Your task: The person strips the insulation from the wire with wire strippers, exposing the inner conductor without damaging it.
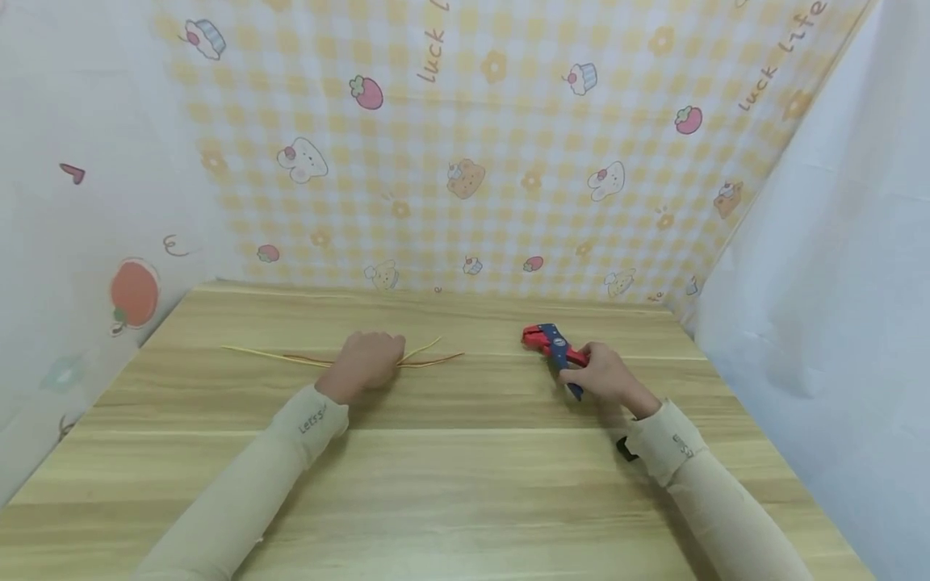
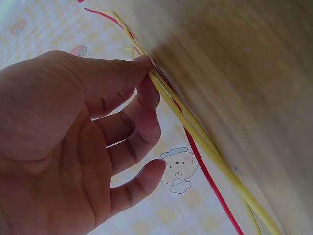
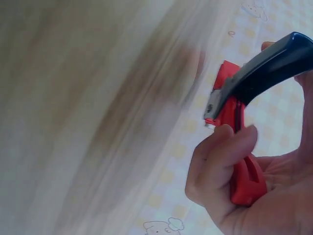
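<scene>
My left hand (image 1: 366, 359) pinches a small bundle of thin wires between thumb and index finger, low over the table. In the left wrist view the bundle has yellow wires (image 2: 232, 181) and a red wire (image 2: 209, 175); the other fingers curve loosely beside them. To the right, my right hand (image 1: 609, 375) grips a red and dark blue wire stripper (image 1: 558, 345). Its fingers curl round the red handle (image 3: 249, 183) in the right wrist view, while the dark blue handle (image 3: 279, 61) stands spread away from it. The stripper's head points toward the back of the table.
The wood-grain table (image 1: 465, 484) runs back to a yellow checked cloth (image 1: 407, 145) hung behind it. White sheets (image 1: 814, 266) hang at both sides. A small black object (image 1: 626, 449) shows at the right cuff.
</scene>
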A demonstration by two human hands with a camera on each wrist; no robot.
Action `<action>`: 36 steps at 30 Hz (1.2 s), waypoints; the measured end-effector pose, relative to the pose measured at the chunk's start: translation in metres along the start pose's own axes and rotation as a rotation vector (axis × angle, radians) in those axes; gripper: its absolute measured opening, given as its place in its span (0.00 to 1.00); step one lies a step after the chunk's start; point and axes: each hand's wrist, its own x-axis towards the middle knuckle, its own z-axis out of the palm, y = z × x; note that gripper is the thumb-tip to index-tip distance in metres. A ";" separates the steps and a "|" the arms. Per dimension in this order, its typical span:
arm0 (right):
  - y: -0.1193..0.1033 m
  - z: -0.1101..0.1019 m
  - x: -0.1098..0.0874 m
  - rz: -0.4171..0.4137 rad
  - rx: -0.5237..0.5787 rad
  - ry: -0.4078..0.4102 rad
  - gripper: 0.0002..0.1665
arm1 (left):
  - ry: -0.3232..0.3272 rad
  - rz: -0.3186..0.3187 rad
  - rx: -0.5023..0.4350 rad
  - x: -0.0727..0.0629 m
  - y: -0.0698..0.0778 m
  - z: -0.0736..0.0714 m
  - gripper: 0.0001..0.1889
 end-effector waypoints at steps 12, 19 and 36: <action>-0.021 -0.002 -0.021 -0.022 0.046 0.067 0.34 | -0.047 -0.004 -0.013 -0.002 0.004 -0.002 0.05; -0.033 -0.003 -0.035 -0.069 0.112 0.083 0.32 | -0.061 -0.002 -0.010 -0.004 0.006 -0.004 0.05; -0.058 0.005 -0.055 -0.068 0.238 0.017 0.33 | -0.042 0.032 0.003 -0.010 0.007 -0.007 0.04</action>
